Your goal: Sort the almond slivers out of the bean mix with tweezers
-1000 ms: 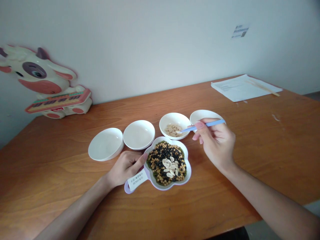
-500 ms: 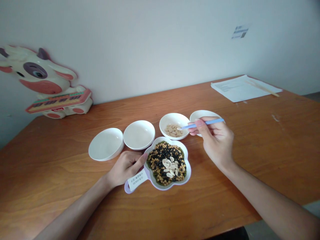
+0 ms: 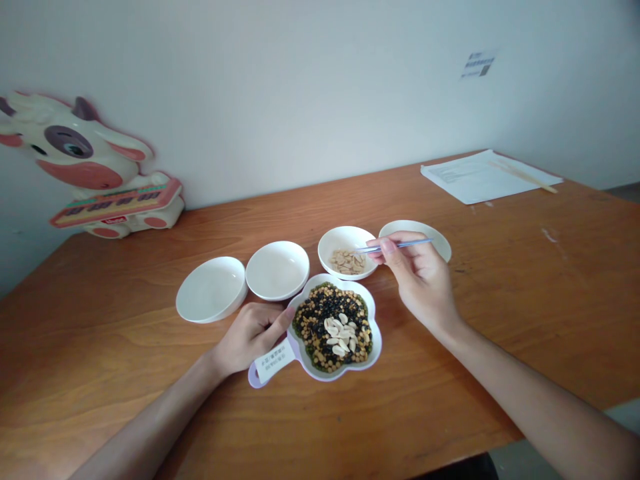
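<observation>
My right hand (image 3: 419, 280) pinches blue tweezers (image 3: 395, 245), whose tips reach over a small white bowl (image 3: 335, 244) holding pale seeds (image 3: 347, 261). Just in front stands a flower-shaped white dish (image 3: 376, 337) filled with mixed black, yellow and green beans and a heap of pale seeds on top (image 3: 341, 333). My left hand (image 3: 250, 333) rests curled against the dish's left rim and its lilac handle (image 3: 270, 363), which bears a white label.
Two empty white bowls (image 3: 277, 269) (image 3: 211, 289) stand to the left and another (image 3: 440, 241) behind my right hand. A cartoon cow toy piano (image 3: 90, 167) leans at the wall on the left. Papers (image 3: 485, 175) lie at the table's far right.
My right hand has moved a little left and away with the tweezers, their tips now over the seed bowl. The left hand and the dish have stayed put.
</observation>
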{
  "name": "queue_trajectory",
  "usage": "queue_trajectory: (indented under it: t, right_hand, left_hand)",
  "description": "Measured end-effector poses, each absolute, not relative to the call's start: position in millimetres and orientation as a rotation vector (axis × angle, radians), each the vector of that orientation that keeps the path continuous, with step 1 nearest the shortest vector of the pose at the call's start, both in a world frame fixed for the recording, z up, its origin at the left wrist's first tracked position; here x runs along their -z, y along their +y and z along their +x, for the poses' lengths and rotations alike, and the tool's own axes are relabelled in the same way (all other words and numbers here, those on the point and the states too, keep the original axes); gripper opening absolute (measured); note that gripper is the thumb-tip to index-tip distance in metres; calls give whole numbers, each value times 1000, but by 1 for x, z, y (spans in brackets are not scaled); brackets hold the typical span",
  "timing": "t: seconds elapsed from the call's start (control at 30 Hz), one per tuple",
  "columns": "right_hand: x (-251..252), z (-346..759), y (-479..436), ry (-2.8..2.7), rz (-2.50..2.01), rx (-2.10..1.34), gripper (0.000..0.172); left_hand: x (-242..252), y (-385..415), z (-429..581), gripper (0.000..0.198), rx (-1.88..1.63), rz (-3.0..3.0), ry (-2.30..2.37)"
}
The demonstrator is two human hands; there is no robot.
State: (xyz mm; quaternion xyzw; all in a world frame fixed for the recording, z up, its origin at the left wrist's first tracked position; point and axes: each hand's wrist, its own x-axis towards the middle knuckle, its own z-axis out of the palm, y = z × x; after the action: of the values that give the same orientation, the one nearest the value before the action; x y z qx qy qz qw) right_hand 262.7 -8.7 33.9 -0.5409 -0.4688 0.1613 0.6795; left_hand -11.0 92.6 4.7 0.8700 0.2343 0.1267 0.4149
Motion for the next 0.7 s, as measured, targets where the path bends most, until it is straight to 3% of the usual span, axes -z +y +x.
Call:
queue_trajectory:
  t: [0.37, 0.7]
  right_hand:
    - [-30, 259, -13, -1132, -1218, -474, 12]
    - [-32, 253, -23, -1594, -1275, -454, 13]
  left_hand:
    - [-5, 92, -11, 57, -313, 2170, 583]
    - [-5, 92, -11, 57, -320, 2183, 578]
